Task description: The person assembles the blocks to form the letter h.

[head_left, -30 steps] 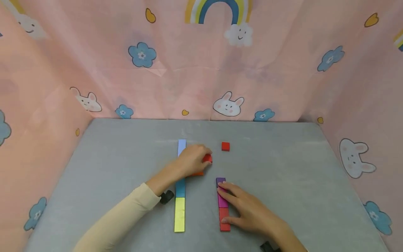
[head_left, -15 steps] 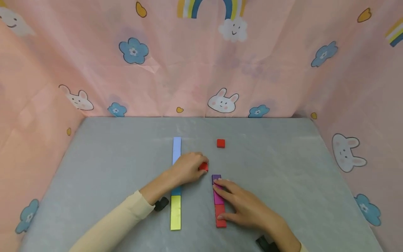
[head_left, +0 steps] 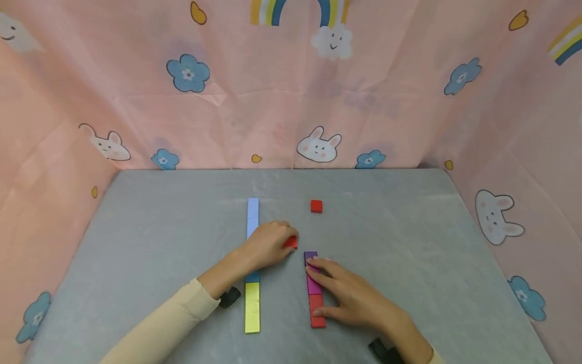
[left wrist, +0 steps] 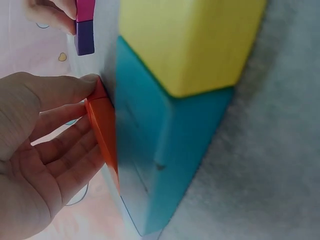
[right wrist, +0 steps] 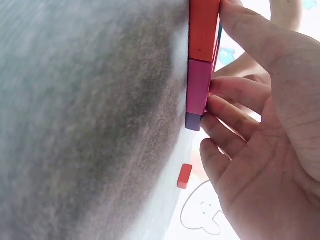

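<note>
My left hand [head_left: 269, 243] pinches a small red block [head_left: 291, 243] between thumb and fingers. In the left wrist view that block meets the end of an orange block [left wrist: 104, 125], which lies against the teal block [left wrist: 142, 135]; the hand hides this join from the head view. My right hand [head_left: 352, 293] rests with extended fingers on a short row: a purple block [head_left: 310, 255], a magenta block [head_left: 314, 286] and a coral-red block [head_left: 318, 319], end to end. Its thumb touches the coral-red one.
Left of the right-hand row runs a longer straight line with a light blue block [head_left: 252, 217] at the far end and a yellow block [head_left: 252, 308] at the near end. A loose red cube [head_left: 316, 206] sits farther back on the grey table [head_left: 386, 217]. A pink patterned cloth [head_left: 273, 101] surrounds it.
My left hand has come nearer with the red block, down to the orange block, which it now covers in the head view. The right hand stays on its row. The head view has shifted slightly.
</note>
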`<state>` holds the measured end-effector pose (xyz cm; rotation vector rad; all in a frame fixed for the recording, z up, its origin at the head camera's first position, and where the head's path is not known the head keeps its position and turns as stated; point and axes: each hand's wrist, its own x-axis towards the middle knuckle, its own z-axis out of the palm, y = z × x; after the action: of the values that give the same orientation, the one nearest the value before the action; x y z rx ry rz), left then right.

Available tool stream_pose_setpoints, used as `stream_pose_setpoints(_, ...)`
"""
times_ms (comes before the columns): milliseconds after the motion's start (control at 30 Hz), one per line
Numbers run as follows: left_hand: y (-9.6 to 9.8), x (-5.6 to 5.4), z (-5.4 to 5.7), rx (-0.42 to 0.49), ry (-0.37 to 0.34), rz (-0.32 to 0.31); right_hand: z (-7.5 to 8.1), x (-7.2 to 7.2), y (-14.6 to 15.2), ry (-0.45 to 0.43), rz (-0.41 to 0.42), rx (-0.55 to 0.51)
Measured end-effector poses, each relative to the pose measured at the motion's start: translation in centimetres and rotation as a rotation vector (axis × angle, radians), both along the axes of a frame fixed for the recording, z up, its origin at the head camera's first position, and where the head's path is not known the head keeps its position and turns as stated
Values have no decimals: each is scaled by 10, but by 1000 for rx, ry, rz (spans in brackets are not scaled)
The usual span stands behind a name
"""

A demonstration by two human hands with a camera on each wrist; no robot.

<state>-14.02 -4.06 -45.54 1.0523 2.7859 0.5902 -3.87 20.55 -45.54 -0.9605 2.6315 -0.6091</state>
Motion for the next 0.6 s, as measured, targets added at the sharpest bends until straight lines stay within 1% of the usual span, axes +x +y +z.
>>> stream_pose_setpoints(100, -4, 2, -2, 15, -11, 5, -1, -2, -1, -10, 1, 7)
stream_pose_setpoints(300, -5, 4, 0, 41, -36, 12, 2, -3, 1, -13, -1, 22)
stream_pose_setpoints(600, -7, 3, 0, 12, -51, -8, 2, -2, -2, -31, -6, 29)
